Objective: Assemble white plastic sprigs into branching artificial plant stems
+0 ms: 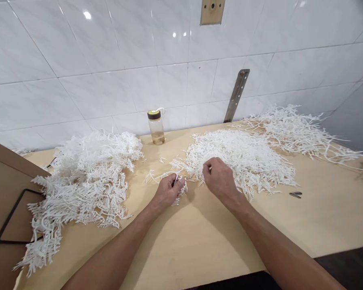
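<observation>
My left hand (169, 190) is closed on a thin white branched strand (160, 176), which looks like plastic. One end of it reaches out to the left, and short prongs show below my fingers. My right hand (219, 177) is curled closed just to the right, in front of the middle heap of small white pieces (242, 155). Its fingertips are turned away, so whatever they hold is hidden. A few loose white bits (162, 160) lie on the wooden table (196, 241) beyond my left hand.
At left spreads a large heap of white branched strands (90, 181), beside a brown panel (6, 209). Another strand heap (299, 131) sits at back right. A bottle (156, 129) stands near the tiled wall. Small dark pieces (295, 194) lie at right.
</observation>
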Motion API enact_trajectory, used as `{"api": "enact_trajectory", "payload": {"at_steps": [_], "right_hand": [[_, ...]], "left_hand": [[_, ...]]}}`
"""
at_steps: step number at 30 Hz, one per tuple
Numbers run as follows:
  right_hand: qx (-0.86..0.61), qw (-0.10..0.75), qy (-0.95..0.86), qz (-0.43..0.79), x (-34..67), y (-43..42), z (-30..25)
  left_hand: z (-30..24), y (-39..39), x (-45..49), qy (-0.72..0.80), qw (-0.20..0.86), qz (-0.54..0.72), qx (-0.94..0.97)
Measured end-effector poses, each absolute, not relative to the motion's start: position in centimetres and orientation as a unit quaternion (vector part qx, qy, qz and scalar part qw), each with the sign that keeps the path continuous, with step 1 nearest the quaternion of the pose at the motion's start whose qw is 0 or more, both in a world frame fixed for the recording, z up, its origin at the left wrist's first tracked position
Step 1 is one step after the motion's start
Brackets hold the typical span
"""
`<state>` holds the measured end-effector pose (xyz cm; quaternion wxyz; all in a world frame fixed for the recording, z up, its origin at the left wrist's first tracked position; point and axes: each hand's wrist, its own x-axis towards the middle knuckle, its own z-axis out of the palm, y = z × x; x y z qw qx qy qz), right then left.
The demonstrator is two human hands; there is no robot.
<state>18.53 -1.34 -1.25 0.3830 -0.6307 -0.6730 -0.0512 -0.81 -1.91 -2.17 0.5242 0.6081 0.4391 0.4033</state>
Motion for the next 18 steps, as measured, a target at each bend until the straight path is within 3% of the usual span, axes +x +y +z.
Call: {"api": "enact_trajectory", "payload": {"at_steps": [7,10,18], "right_hand": [[-0.666,0.480,-0.569,-0.052,22.7,-0.4,-0.3],[-0.625,0.500,-0.599,0.011,21.3,-1.0,0.0],[-0.497,0.423,-0.720,0.238,15.4,-3.5,-0.8]], "left_hand": [[-1.8,-2.3,-0.7,0.443,0.543,0.448,0.555],[-1.6,-2.3,-0.7,0.445,0.549,0.451,0.545],[-1.8,-2.2,-0.6,0.441,0.550,0.465,0.535]]}}
